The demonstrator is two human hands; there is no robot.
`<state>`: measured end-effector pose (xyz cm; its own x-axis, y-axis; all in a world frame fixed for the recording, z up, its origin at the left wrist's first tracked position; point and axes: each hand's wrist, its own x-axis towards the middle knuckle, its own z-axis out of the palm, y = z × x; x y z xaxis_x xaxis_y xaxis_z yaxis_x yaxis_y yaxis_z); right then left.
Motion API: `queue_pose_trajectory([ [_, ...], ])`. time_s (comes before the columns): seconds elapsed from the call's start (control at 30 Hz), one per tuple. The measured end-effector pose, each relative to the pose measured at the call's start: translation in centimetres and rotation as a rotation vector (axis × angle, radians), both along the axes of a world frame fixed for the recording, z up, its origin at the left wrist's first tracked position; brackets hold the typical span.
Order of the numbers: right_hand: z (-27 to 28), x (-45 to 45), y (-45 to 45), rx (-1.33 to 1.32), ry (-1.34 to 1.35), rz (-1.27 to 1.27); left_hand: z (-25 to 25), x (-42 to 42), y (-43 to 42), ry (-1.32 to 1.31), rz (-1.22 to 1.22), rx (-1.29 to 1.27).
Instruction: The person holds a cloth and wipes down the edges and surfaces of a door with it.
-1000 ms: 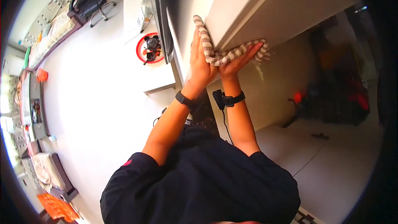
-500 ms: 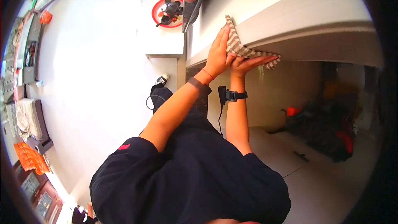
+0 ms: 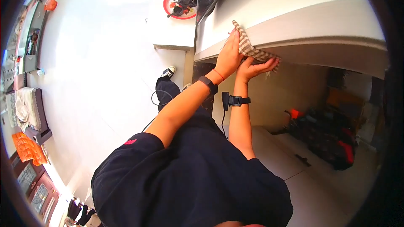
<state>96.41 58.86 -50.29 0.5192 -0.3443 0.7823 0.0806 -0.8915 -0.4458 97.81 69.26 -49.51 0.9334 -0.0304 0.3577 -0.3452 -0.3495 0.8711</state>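
Note:
A brown-and-cream striped cloth (image 3: 249, 47) is folded over the front edge of a pale ledge (image 3: 311, 23). My left hand (image 3: 229, 55) holds its upper part against the top of that edge, fingers together and pointing away from me. From below, my right hand (image 3: 255, 69) holds the cloth's lower fold, palm up and fingers slightly curled against the underside. The hands nearly meet at the wrists. A dark band circles my left wrist, and a black strap with a small cabled device (image 3: 232, 99) sits on my right forearm.
A red-rimmed round tray (image 3: 167, 1) with dark cups stands on a white cabinet (image 3: 174, 31) beyond a dark upright panel. Under the ledge lies a dark bundle with red parts (image 3: 322, 136). Furniture and an orange cloth (image 3: 28, 148) line the left wall.
The view has shifted a little, so the tray and cabinet appear farther right. My hands stay on the cloth at the ledge edge, and my right fingers are curled more.

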Motion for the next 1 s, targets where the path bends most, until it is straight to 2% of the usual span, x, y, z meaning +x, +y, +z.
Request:
queue_pose_trajectory([
  [0.07, -0.2, -0.2, -0.2, 0.059, -0.017, -0.003, -1.0, 0.1, -0.5, 0.031, 0.002, 0.062],
  [0.17, -2.9, -0.9, -0.9, 0.370, 0.076, 0.050, -2.3, 0.0, -0.8, -0.022, 0.069, 0.173],
  [0.27, -5.5, -0.3, -1.1, 0.399, 0.069, 0.070, -2.7, -0.5, -0.4, 0.320, -0.045, 0.197],
  [0.3, -5.9, -0.3, -0.4, 0.442, 0.095, 0.083, -4.2, -0.4, -0.2, 0.208, -0.010, 0.165],
  [0.4, -7.1, 0.2, 3.1, 0.568, 0.182, 0.122, -5.5, -0.3, 2.9, 0.360, -0.196, 0.217],
  [0.47, -9.7, -0.2, 3.7, 0.661, 0.280, 0.149, -5.5, -0.7, 4.2, 0.344, -0.216, 0.226],
  [0.6, -11.3, -1.0, 5.5, 0.852, 0.414, 0.270, -6.2, -0.6, 7.7, 0.381, -0.266, 0.333],
  [0.63, -11.6, -1.1, 6.0, 0.874, 0.366, 0.347, -6.3, -0.4, 9.0, 0.393, -0.296, 0.361],
  [0.7, -11.6, -1.7, 6.7, 0.772, 0.485, 0.419, -6.1, 0.2, 11.8, 0.432, -0.363, 0.447],
  [0.77, -12.1, -1.1, 7.1, 0.632, 0.589, 0.483, -6.6, 0.9, 14.5, 0.346, -0.382, 0.484],
  [0.87, -9.2, -1.0, 11.2, 0.581, 0.660, 0.572, -6.3, 1.0, 19.7, 0.338, -0.393, 0.505],
  [0.97, -7.1, -0.2, 15.8, 0.415, 0.767, 0.685, -4.0, 1.5, 26.3, 0.303, -0.402, 0.463],
  [1.0, -3.8, -0.4, 18.3, 0.398, 0.787, 0.709, -1.0, 1.3, 29.1, 0.295, -0.414, 0.471],
])
